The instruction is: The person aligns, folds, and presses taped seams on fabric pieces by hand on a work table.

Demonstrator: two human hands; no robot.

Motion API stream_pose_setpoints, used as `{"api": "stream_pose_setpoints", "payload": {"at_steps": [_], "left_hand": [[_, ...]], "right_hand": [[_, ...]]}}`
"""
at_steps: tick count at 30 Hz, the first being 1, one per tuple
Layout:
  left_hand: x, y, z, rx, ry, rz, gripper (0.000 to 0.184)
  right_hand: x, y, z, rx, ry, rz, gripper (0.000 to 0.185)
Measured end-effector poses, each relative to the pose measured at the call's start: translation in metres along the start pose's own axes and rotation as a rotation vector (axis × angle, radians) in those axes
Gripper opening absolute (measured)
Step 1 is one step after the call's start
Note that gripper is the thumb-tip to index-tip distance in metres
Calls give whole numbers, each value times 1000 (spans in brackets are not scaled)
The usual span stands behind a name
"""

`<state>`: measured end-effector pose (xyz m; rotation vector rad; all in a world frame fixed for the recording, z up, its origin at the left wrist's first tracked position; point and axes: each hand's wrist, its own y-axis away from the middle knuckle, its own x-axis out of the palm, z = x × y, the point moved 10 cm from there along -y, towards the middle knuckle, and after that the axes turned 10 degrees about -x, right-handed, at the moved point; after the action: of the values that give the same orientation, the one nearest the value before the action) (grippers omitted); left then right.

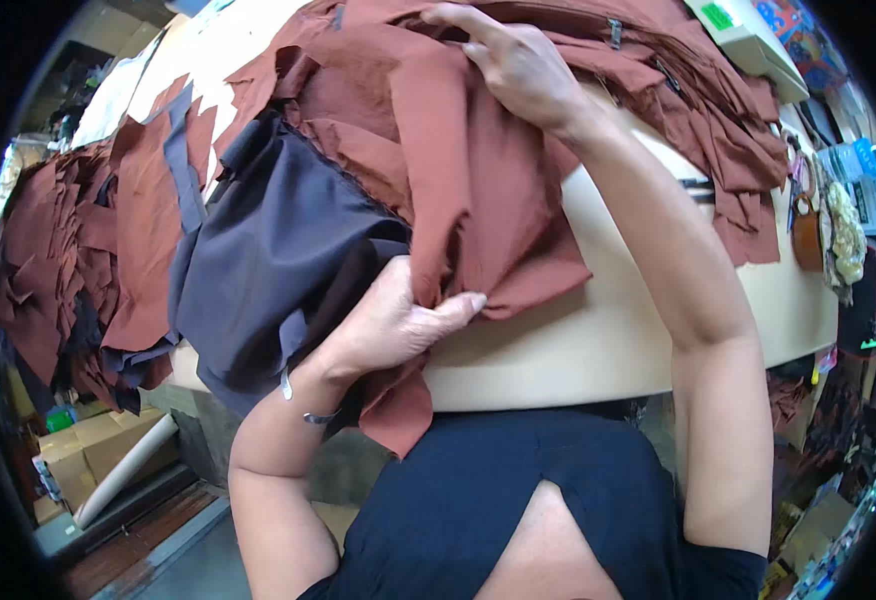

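Desk (623, 355): pale top heaped with cloth, a cardboard box (103, 455) low at the left
Red cloth (518, 235): on the desk before the person, near edge bunched
Left grip (393, 320): closed on that edge, thumb on top
Right grip (520, 75): at the far part, one finger extended; cannot tell if it pinches
Dark cloth (268, 260): against the red cloth's left side

At the lower left, a pale tube (126, 472) slants in front of a cardboard box (88, 445), near a green object (59, 419). At the upper right, a pale box-like object (751, 48) bears a green label (718, 15); farther down that side are a brown pouch (808, 242), a cream-coloured bundle (846, 235) and a blue package (866, 185) with lettering.
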<state>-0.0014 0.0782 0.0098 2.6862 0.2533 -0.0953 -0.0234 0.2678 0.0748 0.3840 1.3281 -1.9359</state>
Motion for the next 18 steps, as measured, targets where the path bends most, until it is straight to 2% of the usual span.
{"api": "stream_pose_setpoints", "payload": {"at_steps": [3, 5, 7, 9, 11, 12, 13, 14, 15, 16, 17, 18], "left_hand": [[-4, -4, 8, -19, -33, -4, 23], [-6, -9, 22, -122, -7, 2, 24], [7, -3, -4, -6, -184, 45, 33], [11, 12, -29, 191, -467, 87, 41], [-13, 37, -55, 365, -475, -72, 53], [-32, 53, -66, 390, -498, -133, 55], [-54, 70, -79, 485, -567, -245, 45], [-78, 84, -81, 466, -619, -416, 49], [-101, 96, -81, 419, -841, -591, 57], [-127, 104, -65, 240, -927, -746, 66], [-152, 107, -37, 106, -950, -790, 78], [-165, 108, -8, -58, -1023, -810, 82]], "right_hand": [[-14, 15, 1, 167, -56, 41, 31], [-38, 21, -14, 147, -145, -77, 34], [-59, 32, -25, 332, -37, 33, 38], [-89, 42, -41, 354, 52, -4, 50], [-121, 52, -54, 142, 431, 89, 58], [-136, 56, -65, 377, 686, 177, 61], [-160, 66, -67, 619, 943, 265, 65], [-164, 58, -38, 361, 1176, 228, 67], [-158, 51, -7, 168, 1105, 162, 66], [-146, 46, 33, -21, 1028, 99, 65], [-109, 49, 56, -77, 759, 310, 67], [-66, 58, 92, -129, 484, 510, 70]]}}
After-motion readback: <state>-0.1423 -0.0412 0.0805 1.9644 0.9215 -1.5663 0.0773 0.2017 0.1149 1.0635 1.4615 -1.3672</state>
